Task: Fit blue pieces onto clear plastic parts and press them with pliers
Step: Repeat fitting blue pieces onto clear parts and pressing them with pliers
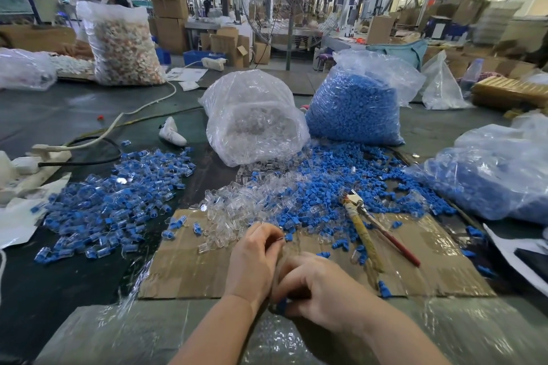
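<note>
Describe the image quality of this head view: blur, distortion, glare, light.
Head view: wide-angle distortion bends the ceiling and the standing fan outward at the edges. The far right background is smeared by motion blur. The centre is fairly sharp, with the pliers well defined. The left hand and right hand are slightly soft. Daylight flares through the right windows, and the clear bag shows glare.

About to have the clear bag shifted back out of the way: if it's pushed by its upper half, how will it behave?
The clear bag would probably crumple rather than slide: its film looks thin and slack. It lies tipped toward the cardboard with its mouth open, so more clear parts would likely spill. It is probably light for its bulk.
</note>
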Motion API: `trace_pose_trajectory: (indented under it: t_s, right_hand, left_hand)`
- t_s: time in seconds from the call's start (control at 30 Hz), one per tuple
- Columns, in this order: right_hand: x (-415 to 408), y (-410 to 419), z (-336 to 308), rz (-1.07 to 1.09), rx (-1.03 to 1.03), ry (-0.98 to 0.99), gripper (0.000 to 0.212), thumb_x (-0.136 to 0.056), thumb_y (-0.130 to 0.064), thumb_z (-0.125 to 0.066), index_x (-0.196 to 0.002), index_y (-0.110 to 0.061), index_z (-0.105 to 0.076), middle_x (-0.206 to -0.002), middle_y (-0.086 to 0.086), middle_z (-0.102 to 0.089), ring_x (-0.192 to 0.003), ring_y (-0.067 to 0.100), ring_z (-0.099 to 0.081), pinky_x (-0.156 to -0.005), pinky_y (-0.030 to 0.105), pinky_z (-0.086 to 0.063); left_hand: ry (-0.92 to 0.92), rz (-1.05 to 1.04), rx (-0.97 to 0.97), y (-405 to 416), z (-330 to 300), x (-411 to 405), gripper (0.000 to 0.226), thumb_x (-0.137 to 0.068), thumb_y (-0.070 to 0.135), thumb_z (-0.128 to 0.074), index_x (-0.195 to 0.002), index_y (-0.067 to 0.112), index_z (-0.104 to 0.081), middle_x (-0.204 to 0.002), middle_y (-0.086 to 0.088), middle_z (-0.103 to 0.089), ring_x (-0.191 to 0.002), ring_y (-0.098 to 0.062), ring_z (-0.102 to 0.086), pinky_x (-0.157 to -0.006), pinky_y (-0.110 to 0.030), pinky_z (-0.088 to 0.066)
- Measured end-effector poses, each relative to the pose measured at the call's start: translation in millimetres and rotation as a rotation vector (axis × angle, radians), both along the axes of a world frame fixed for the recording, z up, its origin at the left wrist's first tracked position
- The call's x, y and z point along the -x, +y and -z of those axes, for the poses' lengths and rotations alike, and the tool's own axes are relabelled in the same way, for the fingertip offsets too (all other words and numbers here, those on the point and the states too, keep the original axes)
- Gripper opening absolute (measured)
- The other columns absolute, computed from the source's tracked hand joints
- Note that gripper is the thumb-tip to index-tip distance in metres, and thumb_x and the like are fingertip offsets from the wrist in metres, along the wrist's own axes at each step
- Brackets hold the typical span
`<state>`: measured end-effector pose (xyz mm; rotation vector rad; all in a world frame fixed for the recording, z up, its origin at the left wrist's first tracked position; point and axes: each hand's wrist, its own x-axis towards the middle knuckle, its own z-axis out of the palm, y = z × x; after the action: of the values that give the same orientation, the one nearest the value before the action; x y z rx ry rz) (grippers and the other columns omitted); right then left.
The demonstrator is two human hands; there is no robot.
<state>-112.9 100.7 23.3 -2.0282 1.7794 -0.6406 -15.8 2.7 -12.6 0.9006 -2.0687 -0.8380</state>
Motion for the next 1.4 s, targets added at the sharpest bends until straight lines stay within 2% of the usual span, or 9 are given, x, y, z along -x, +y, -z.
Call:
trace_pose_trajectory:
  t_s: [0.13,0.27,0.57,0.7,0.8,0.9,1.07,1.27,1.4]
  right_hand:
    - [0.9,-2.1,2.1,0.011,-0.017,0.043,0.011,-0.076,-0.017,-0.074,-0.086,-0.022,-0.075,-0.097,-0.011,-0.063,-0.094,-0.001,-0.045,-0.086,0.009,-0.031]
    - [5.1,-5.1,4.8,0.243,0.029,0.024,0.009,-0.082,-0.022,-0.069,-0.078,-0.028,-0.065,-0.086,-0.021,-0.054,-0.090,-0.001,-0.045,-0.084,0.012,-0.035]
    - [9.2,-23.5,10.7,0.765,0.235,-0.438,0.015,-0.082,-0.013,-0.070,-0.073,-0.023,-0.064,-0.071,-0.008,-0.065,-0.071,0.003,-0.060,-0.067,0.012,-0.047]
    - [5.3,-27.2,11.1,0.785,0.234,-0.573,0.009,-0.083,-0.009,-0.068,-0.078,-0.015,-0.066,-0.075,0.002,-0.068,-0.074,0.016,-0.065,-0.073,0.038,-0.056]
    - [3.4,-28.2,9.5,0.765,0.231,-0.650,0.007,-0.084,-0.007,-0.067,-0.079,-0.012,-0.066,-0.077,0.007,-0.069,-0.076,0.021,-0.067,-0.075,0.042,-0.056]
    - [2.4,-28.5,8.4,0.758,0.227,-0.620,0.008,-0.084,-0.008,-0.068,-0.079,-0.014,-0.066,-0.075,0.002,-0.069,-0.075,0.015,-0.066,-0.071,0.029,-0.056]
    - [0.3,-29.3,11.2,0.736,0.238,-0.403,0.014,-0.085,-0.016,-0.067,-0.075,-0.023,-0.060,-0.072,-0.010,-0.063,-0.070,0.003,-0.058,-0.062,0.009,-0.043]
    - [-2.9,-28.5,12.4,0.720,0.249,-0.042,0.014,-0.090,-0.030,-0.059,-0.079,-0.028,-0.051,-0.075,-0.013,-0.056,-0.072,0.004,-0.050,-0.060,0.015,-0.031]
    - [-3.4,-31.1,10.1,0.725,0.227,0.002,0.013,-0.090,-0.032,-0.058,-0.080,-0.026,-0.052,-0.077,-0.013,-0.054,-0.074,0.006,-0.048,-0.063,0.019,-0.030]
  left_hand:
    - [0.004,0.006,0.009,-0.5,-0.8,-0.1,0.018,-0.085,0.011,-0.064,-0.082,0.028,-0.058,-0.081,0.020,-0.053,-0.079,0.008,-0.049,-0.073,0.001,-0.034]
    - [0.012,0.025,0.007,-1.3,-0.9,-1.1,0.019,-0.087,0.010,-0.061,-0.100,0.024,-0.064,-0.088,0.026,-0.050,-0.086,0.012,-0.047,-0.077,0.004,-0.032]
    - [0.103,0.049,-0.154,-1.6,-2.0,-1.5,0.023,-0.085,0.010,-0.065,-0.081,0.033,-0.061,-0.077,0.016,-0.064,-0.076,0.010,-0.058,-0.066,-0.001,-0.040]
    - [0.139,0.024,-0.221,-4.1,-1.2,-0.5,0.026,-0.084,0.008,-0.066,-0.078,0.033,-0.060,-0.074,0.010,-0.066,-0.072,0.004,-0.060,-0.064,-0.005,-0.044]
    - [0.166,0.007,-0.267,-6.0,0.0,0.3,0.023,-0.084,0.008,-0.066,-0.079,0.030,-0.061,-0.074,0.007,-0.066,-0.072,-0.003,-0.062,-0.067,-0.013,-0.049]
    - [0.192,0.006,-0.321,-6.0,-0.2,-0.4,0.021,-0.084,0.006,-0.065,-0.081,0.027,-0.063,-0.075,0.003,-0.068,-0.074,-0.010,-0.065,-0.070,-0.020,-0.053]
    - [0.240,0.012,-0.388,-5.1,-5.0,-1.3,0.015,-0.085,0.004,-0.063,-0.083,0.019,-0.064,-0.074,-0.001,-0.067,-0.066,-0.003,-0.063,-0.059,-0.012,-0.048]
    - [0.245,0.035,-0.446,-4.4,-11.1,-1.2,0.013,-0.085,0.002,-0.062,-0.084,0.015,-0.063,-0.079,-0.007,-0.068,-0.073,-0.015,-0.066,-0.063,-0.018,-0.053]
    - [0.225,0.056,-0.417,-6.2,-14.3,0.0,0.014,-0.084,0.002,-0.064,-0.082,0.016,-0.064,-0.074,-0.003,-0.066,-0.064,-0.002,-0.062,-0.059,-0.012,-0.049]
